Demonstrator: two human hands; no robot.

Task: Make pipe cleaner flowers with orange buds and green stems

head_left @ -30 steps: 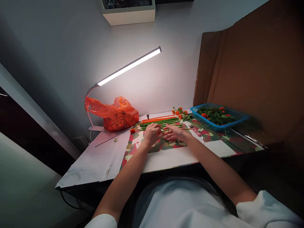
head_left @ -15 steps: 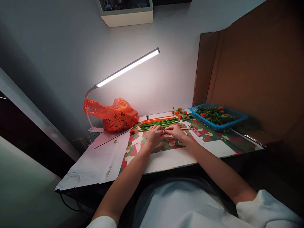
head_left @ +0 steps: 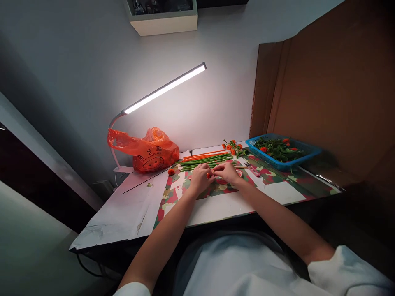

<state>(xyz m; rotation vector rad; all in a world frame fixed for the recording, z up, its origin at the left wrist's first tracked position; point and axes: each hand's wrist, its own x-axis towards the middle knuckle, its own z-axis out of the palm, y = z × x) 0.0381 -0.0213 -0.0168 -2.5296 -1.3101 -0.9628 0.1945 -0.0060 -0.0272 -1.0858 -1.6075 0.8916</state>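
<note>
Over the patterned mat, both of my hands are close together with fingertips nearly meeting. My left hand is closed around a small orange flower, its bloom peeking out between the fingers. Thumb and fingers of my right hand are pinched right beside that bloom; what they grip is too small to make out. Just beyond the hands lies a row of green stems, with orange sticks behind them. Scissors with pink handles rest to the right of my right hand. A single orange flower head sits left of the stems.
An orange plastic bag stands at the back left beside a lit desk lamp. More orange flowers lie at the back. A blue basket of leafy flowers is at the right, before a cardboard panel.
My hands stay in nearly the same place. The orange bloom in my left hand now shows more clearly as the fingers have shifted slightly.
</note>
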